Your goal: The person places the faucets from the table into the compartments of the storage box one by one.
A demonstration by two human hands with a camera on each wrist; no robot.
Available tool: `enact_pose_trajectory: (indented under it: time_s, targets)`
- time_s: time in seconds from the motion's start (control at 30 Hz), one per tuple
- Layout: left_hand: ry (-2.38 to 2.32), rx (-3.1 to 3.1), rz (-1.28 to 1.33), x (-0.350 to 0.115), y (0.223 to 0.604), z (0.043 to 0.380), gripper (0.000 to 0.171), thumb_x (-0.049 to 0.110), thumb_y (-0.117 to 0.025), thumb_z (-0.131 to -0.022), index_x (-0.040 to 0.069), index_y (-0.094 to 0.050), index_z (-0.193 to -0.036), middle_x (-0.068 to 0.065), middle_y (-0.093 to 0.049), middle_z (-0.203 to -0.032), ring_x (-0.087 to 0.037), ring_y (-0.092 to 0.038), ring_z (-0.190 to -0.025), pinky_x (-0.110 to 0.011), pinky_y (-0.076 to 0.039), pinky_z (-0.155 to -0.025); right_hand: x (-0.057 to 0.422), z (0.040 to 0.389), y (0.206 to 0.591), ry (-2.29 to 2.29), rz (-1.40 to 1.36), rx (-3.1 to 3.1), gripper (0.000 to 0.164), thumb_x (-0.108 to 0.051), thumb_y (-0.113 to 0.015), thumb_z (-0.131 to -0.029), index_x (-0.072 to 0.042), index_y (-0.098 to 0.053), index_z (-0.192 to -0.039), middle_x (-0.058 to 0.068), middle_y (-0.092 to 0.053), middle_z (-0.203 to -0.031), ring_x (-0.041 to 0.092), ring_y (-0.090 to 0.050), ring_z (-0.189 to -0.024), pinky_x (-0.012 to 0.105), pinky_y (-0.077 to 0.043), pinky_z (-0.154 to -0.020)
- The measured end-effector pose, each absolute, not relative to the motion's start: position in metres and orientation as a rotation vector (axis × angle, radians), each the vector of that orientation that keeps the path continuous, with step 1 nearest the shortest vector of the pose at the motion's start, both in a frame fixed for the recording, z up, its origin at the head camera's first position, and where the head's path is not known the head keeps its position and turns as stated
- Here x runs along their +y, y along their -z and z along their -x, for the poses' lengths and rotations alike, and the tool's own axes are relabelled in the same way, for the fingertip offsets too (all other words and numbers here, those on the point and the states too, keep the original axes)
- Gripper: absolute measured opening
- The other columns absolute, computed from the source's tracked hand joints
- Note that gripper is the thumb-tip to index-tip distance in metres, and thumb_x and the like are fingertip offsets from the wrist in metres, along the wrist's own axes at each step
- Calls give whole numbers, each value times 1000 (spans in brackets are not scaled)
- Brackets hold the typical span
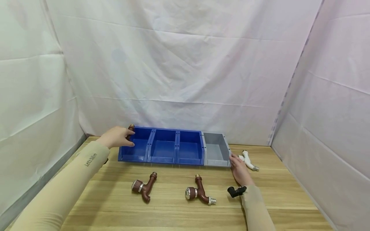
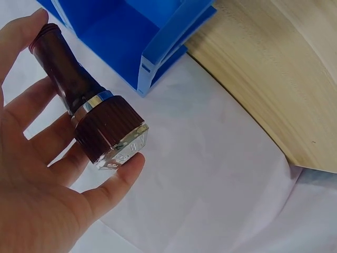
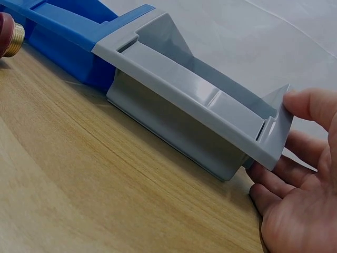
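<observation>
My left hand point(image 1: 115, 137) holds a brown tap point(image 2: 66, 71) over the left end of the leftmost blue bin point(image 1: 133, 158). In the left wrist view its ribbed knob point(image 2: 108, 126) has a silvery cap, with my thumb and fingertips at opposite ends of the tap. My right hand point(image 1: 241, 171) grips the right front corner of the grey bin point(image 1: 217, 163). In the right wrist view the thumb lies on the bin's side and the other fingers tuck in below its rim point(image 3: 195, 113).
Two more blue bins point(image 1: 162, 159) stand in the row between. On the wooden table point(image 1: 167, 215), two brown taps point(image 1: 148, 187) point(image 1: 200, 189) lie in front of the bins. A white tap point(image 1: 247, 159) lies right of the grey bin. White cloth point(image 1: 185, 64) hangs behind and on both sides.
</observation>
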State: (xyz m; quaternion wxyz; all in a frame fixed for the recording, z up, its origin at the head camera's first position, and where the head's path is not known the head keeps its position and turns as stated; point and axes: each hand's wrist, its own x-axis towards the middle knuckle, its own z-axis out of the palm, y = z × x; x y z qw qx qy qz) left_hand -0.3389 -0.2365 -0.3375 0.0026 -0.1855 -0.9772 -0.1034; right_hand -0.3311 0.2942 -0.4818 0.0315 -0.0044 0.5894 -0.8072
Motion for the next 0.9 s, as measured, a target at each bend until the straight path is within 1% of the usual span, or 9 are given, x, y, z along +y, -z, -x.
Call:
enact_pose_trajectory:
  time_s: [0.4, 0.63, 0.9]
  targets:
    - [322, -3077, 584, -226, 334, 341, 61, 35, -74, -84, 0, -59, -132, -22, -58, -131, -45, -52, -117, -58, -42, -95, 297, 329, 483, 2496, 8, 1817, 59, -13, -41, -105, 2, -12, -154, 12, -13, -160, 21, -15, -145, 32, -15, -116]
    - [320, -3076, 598, -219, 331, 344, 62, 36, -74, -85, 1, -58, -133, -22, -57, -131, -45, -51, -119, -58, -42, -95, 297, 328, 482, 2507, 1, 1814, 58, -13, -43, -105, 4, -15, -153, 14, -18, -158, 22, -18, -144, 32, -18, -115]
    - [289, -3073, 631, -213, 335, 347, 61, 35, -75, -83, 2, -60, -132, -23, -59, -127, -45, -52, -117, -57, -42, -95, 297, 329, 484, 2496, 6, 1818, 59, -14, -43, -105, 2, -15, -154, 13, -16, -159, 21, -17, -145, 34, -14, -116]
